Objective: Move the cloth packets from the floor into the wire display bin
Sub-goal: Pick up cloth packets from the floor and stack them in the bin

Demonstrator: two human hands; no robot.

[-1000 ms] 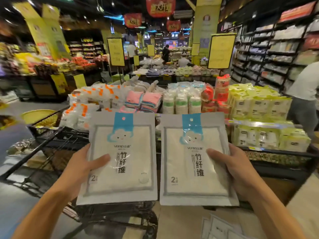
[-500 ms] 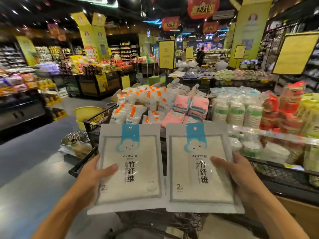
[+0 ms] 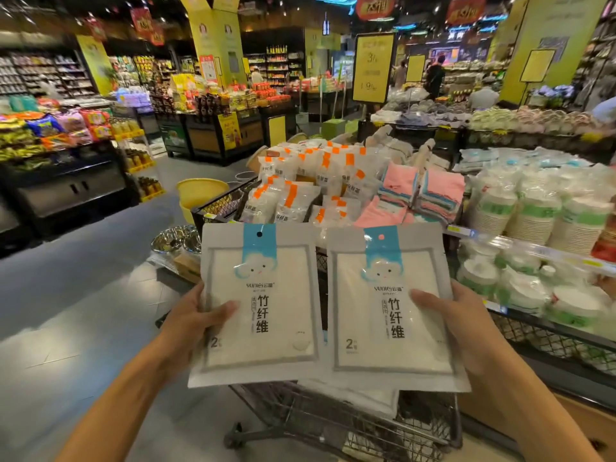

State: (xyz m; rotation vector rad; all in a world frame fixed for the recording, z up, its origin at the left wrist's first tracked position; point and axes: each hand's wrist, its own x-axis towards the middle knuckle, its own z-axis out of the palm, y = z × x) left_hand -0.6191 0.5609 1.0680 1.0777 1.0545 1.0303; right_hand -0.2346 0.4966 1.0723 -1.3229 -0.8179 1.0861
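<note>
I read, on each of two flat white plastic cloth packets, left (image 3: 258, 305) and right (image 3: 388, 308): "yunlei", "竹纤维", and "2" at the lower left corner. Yellow rectangular standing price sign (image 3: 373, 66): "3", "1.9".

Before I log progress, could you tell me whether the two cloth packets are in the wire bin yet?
Not yet: the left hand and right hand each hold a cloth packet above the wire bin.

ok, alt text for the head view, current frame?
Left hand and right hand each hold a flat white cloth packet with a blue header, left packet and right packet, side by side above a black wire display bin, in a supermarket aisle.
</note>
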